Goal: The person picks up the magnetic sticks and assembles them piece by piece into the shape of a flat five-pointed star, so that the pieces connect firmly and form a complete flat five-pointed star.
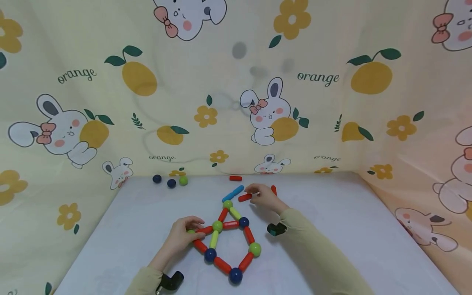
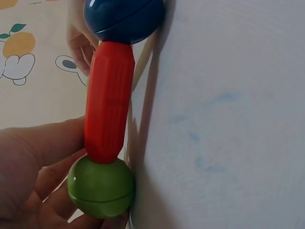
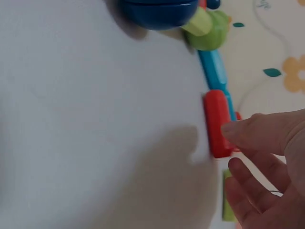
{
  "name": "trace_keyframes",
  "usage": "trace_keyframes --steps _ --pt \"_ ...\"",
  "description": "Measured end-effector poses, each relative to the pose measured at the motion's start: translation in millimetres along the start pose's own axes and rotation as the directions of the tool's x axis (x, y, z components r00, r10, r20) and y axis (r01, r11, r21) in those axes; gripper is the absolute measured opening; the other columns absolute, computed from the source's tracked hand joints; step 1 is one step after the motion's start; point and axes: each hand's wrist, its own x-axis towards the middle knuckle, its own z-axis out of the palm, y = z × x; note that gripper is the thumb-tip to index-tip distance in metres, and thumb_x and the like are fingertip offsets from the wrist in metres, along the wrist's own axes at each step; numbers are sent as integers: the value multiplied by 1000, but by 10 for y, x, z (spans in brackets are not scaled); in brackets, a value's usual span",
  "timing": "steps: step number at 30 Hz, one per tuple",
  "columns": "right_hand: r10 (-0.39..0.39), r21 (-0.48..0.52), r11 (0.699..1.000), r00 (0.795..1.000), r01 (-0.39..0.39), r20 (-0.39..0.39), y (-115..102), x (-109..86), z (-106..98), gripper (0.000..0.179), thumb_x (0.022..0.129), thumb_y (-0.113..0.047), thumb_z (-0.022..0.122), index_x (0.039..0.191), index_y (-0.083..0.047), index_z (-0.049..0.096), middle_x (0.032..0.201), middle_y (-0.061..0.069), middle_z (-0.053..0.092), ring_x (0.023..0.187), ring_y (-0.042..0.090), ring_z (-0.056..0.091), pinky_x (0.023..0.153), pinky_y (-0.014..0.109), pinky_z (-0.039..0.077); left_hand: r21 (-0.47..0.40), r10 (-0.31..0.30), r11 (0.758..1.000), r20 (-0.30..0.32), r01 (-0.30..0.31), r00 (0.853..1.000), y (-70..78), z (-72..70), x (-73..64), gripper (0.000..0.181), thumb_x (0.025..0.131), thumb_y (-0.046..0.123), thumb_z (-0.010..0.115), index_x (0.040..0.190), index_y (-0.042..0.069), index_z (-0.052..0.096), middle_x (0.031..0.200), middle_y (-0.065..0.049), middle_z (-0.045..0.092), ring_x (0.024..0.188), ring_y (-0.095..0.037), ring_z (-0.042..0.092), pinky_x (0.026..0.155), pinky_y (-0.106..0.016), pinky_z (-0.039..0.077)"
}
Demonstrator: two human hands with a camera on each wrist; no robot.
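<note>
A flat frame of magnetic rods and balls lies on the white table, with red rods, lime rods, green balls and dark blue balls (image 1: 235,275) joined together. My left hand (image 1: 180,235) holds its left corner, where a green ball (image 2: 101,188) meets a red rod (image 2: 109,102); the thumb lies along the rod's end and fingers curl behind the ball. Beyond the frame's top, my right hand (image 1: 264,197) pinches the near end of a loose red rod (image 3: 217,124), thumb on its face and index finger partly hidden behind.
Blue rods (image 1: 233,193) lie end to end beside the frame's top green ball (image 1: 228,204). Another red rod (image 1: 235,178) is at the back edge, and one more (image 1: 273,190) stands out behind the right hand. Two dark blue balls (image 1: 171,183) and a green ball (image 1: 183,180) sit back left.
</note>
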Motion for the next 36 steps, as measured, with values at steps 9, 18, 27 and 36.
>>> trace_keyframes --steps 9,18,27,36 --pt "60 -51 997 997 -62 -48 -10 27 103 35 85 6 63 115 -12 66 112 1 62 103 22 53 89 37 49 1 17 1000 12 -17 1000 7 13 21 32 80 6 77 110 5 66 92 -1 67 86 -18 61 76 -32 54" --pt "57 -73 995 996 -62 -62 54 -74 110 28 87 2 65 108 -15 68 103 -2 62 94 19 54 83 34 50 5 66 998 15 -67 998 -5 26 23 31 79 8 78 108 5 67 91 0 67 83 -18 60 77 -31 51" --pt "42 -26 999 999 -43 -33 70 -406 -30 28 85 1 69 107 -16 68 102 -4 64 91 17 57 82 31 51 12 60 998 9 -60 998 -7 24 14 31 79 8 78 108 5 67 91 0 67 83 -18 60 77 -31 52" --pt "1 11 1000 996 -2 93 63 -721 -15 28 85 1 68 106 -18 69 99 -6 65 90 18 57 81 33 50 19 14 1000 8 -14 1000 -14 16 23 31 80 8 77 109 6 67 92 0 66 85 -18 60 77 -33 54"
